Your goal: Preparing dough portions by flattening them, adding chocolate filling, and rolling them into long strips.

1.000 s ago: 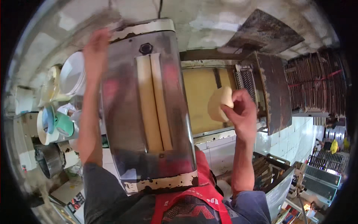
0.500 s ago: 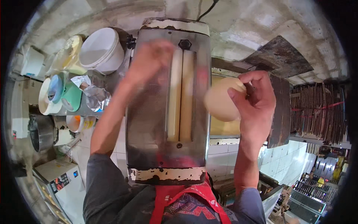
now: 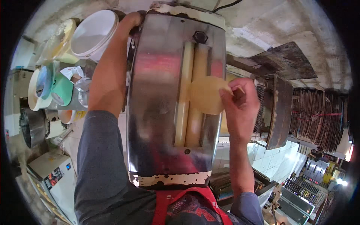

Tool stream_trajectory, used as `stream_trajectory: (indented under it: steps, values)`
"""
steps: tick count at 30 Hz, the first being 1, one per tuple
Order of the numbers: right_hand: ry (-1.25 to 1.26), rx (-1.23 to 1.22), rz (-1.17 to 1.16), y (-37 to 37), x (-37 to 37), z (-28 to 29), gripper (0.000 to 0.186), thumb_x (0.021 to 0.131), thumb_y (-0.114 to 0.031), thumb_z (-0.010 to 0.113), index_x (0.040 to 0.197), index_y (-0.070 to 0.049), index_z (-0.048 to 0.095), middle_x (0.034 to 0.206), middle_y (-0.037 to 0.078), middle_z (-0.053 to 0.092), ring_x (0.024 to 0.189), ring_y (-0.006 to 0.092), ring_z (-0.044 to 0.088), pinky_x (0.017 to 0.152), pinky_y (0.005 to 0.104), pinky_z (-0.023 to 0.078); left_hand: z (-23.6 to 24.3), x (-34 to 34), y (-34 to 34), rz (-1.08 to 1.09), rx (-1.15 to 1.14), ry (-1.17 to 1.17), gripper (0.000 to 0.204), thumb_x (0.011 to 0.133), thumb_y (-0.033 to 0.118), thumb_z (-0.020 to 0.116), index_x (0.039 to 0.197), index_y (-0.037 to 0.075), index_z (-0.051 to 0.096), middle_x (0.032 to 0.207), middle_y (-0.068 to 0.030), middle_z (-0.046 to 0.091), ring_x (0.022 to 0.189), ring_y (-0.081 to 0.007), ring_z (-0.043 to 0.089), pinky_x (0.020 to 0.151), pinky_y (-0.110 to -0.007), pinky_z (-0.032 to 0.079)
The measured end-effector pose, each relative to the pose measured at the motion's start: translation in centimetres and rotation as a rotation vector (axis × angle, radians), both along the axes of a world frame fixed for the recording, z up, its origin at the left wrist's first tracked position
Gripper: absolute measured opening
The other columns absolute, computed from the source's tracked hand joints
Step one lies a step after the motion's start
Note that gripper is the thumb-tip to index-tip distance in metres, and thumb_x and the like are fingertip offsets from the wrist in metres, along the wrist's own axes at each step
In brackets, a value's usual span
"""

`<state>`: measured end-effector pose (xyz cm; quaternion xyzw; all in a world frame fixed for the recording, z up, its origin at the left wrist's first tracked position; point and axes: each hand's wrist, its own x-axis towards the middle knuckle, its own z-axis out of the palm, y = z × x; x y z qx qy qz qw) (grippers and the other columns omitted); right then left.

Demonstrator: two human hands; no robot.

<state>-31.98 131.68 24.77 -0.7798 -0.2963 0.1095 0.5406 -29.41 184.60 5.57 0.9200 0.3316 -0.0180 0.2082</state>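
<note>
Head cam: wide fisheye on the person's head, pointed down. Sat close above the machine (image 3: 159,99), which filled mid-frame. Apron (image 3: 161,205) showed at 6 o'clock, cable (image 3: 228,5) near 1, brown stack (image 3: 317,118) at 3. Edges bowed toward the rim; corners were black.

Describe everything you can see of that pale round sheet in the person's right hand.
The pale round sheet is thin, beige and roughly circular, with a smooth-looking surface; it looks like dough. No tear or hole shows. The right hand pinches it at its right edge, and the rest spreads out to the left. In this view it overlaps part of the two long rollers in the metal machine. Whether it touches them cannot be told.
</note>
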Motion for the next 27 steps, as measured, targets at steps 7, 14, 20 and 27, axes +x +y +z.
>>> stream_trajectory:
  steps: [7,14,20,27]
  values:
    - [-0.219,-0.171,-0.061,1.0,-1.3,-3.8,0.02,0.086,0.007,0.071,0.099,-0.003,0.059,0.081,0.004,0.059,0.075,0.0122,0.06,0.069,0.0285,0.05,-2.0,-2.6,-1.5,0.047,0.454,-0.006,0.034,0.093,0.033,0.061,0.116,0.011,0.075,0.111,-0.0232,0.073,0.103,-0.0428,0.07,0.089,-0.05,0.056]
    - [-0.479,-0.301,0.052,2.3,-2.0,-5.4,0.02,0.084,0.005,0.071,0.1,-0.002,0.061,0.082,0.009,0.06,0.072,0.0217,0.062,0.069,0.0355,0.051,-0.9,-5.0,-8.0,-0.039,-0.34,-1.38,0.104,0.098,0.082,0.03,0.129,-0.01,0.067,0.082,-0.007,0.066,0.076,-0.0159,0.059,0.075,-0.033,0.05]
    - [-0.462,-0.167,0.066,-0.8,-0.9,-5.5,0.014,0.085,0.003,0.07,0.095,-0.002,0.062,0.083,0.012,0.062,0.07,0.0274,0.062,0.066,0.0378,0.05,2.0,-7.0,-8.7,0.215,0.283,-0.723,0.031,0.1,0.028,0.055,0.116,0.009,0.074,0.107,-0.0194,0.074,0.103,-0.0426,0.069,0.087,-0.05,0.055]
    - [-0.275,-0.304,-0.023,-9.8,7.5,-18.9,0.007,0.088,0.0,0.066,0.093,0.0,0.062,0.084,0.018,0.065,0.077,0.0381,0.063,0.071,0.0455,0.052,8.7,-16.0,-15.4,0.263,0.515,-0.551,0.027,0.097,0.014,0.062,0.121,0.008,0.072,0.111,-0.0189,0.073,0.102,-0.0337,0.071,0.085,-0.039,0.055]
